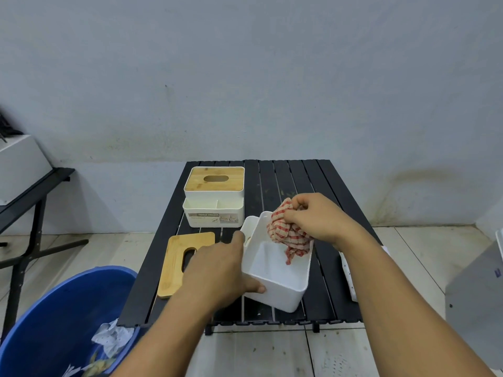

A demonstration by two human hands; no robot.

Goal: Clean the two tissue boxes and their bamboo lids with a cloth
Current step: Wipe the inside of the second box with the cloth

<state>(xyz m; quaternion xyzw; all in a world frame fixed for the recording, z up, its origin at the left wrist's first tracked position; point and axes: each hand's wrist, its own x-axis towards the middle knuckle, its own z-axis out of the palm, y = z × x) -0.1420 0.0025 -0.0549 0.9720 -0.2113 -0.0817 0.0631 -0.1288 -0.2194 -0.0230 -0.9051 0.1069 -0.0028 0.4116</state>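
Observation:
An open white tissue box [277, 278] is tilted above the black slatted table [294, 180]. My left hand [217, 270] grips its left wall. My right hand [318, 216] holds a bunched red-and-white checked cloth [288, 232] over the box's far rim, the cloth hanging into the box. The box's bamboo lid [179, 265] lies flat on the table to the left. The second white tissue box [213, 210] stands at the back left with its bamboo lid [215, 179] on.
A blue tub [62, 317] with crumpled paper in it stands on the floor at lower left. A white strip-like object [348, 278] lies on the table's right edge, partly hidden by my right arm. A black bench [32, 191] stands at far left.

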